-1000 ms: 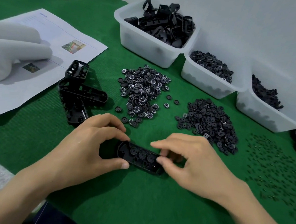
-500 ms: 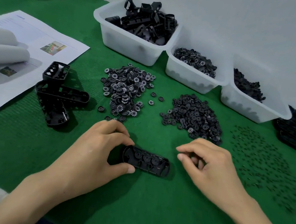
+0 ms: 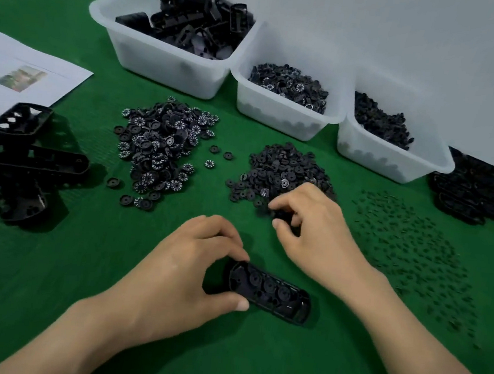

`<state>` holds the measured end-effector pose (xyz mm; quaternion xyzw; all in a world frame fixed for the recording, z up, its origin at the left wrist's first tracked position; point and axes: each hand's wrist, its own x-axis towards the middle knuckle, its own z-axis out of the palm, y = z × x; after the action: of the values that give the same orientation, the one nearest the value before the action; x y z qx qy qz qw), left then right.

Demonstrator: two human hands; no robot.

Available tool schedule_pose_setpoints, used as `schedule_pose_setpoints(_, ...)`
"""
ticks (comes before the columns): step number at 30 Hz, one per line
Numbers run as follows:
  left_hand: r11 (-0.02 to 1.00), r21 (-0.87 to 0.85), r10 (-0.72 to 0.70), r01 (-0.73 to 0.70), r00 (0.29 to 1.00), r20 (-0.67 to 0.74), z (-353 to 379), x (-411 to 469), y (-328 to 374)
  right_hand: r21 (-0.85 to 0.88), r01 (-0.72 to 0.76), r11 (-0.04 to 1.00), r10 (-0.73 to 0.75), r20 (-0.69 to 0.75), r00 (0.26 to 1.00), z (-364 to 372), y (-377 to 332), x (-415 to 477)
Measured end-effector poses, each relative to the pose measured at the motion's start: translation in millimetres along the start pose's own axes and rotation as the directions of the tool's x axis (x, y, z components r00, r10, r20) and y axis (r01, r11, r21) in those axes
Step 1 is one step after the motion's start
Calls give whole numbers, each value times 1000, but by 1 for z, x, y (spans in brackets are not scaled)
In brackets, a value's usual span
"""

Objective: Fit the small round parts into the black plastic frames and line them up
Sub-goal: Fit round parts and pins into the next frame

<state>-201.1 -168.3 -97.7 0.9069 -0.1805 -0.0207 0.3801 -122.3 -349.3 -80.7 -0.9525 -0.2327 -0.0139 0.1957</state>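
1. Green cloth [image 3: 81,261] covers the table, and I see two bare hands on it.
2. The left hand [image 3: 183,274] grips the left end of a black frame [image 3: 270,293], with the thumb on the near side and the fingers on the far side.
3. That frame lies flat on the cloth, near the middle, and some round parts sit in a row inside it.
4. The right hand [image 3: 313,232] is farther away, at the near edge of a plain dark pile [image 3: 280,172] of round parts. Its fingers and thumb curl together over something small and dark, but I cannot tell if they really hold it.
5. Left of that is a marked pile [image 3: 162,148] of round parts with white marks.
6. Tiny black pins [image 3: 408,250] are spread out on the right.
7. Three white tubs [image 3: 166,67] stand at the far side. The left one holds frames and the other two hold small dark parts.
8. Spare frames [image 3: 28,162] lie on the left beside a paper sheet [image 3: 24,75].
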Motion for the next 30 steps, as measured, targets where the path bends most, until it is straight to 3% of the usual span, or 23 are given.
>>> schedule_pose_setpoints(3,1000,-6,-6,5,1000,-17,0,-2,-3,126,42,991,-50,56,997,-5,2,-14)
schedule_pose_setpoints(8,1000,-3,-28,28,999,-28,2,-1,-4,285,4,959,20,-80,997,-17,12,-30)
schedule_pose_setpoints(13,999,9,-43,44,997,-59,3,-1,-3,108,-55,993,66,-99,993,-12,18,-30)
schedule_pose_setpoints(18,998,8,-59,60,995,-82,4,0,-3,33,-76,997,77,-30,997,-11,16,-28)
schedule_pose_setpoints(25,999,16,-44,45,996,-82,3,-1,-2,43,-93,995,92,13,996,-14,11,-25)
schedule_pose_setpoints(30,999,13,-36,38,995,-94,3,-2,-2,168,-103,980,93,64,994,-17,10,-32)
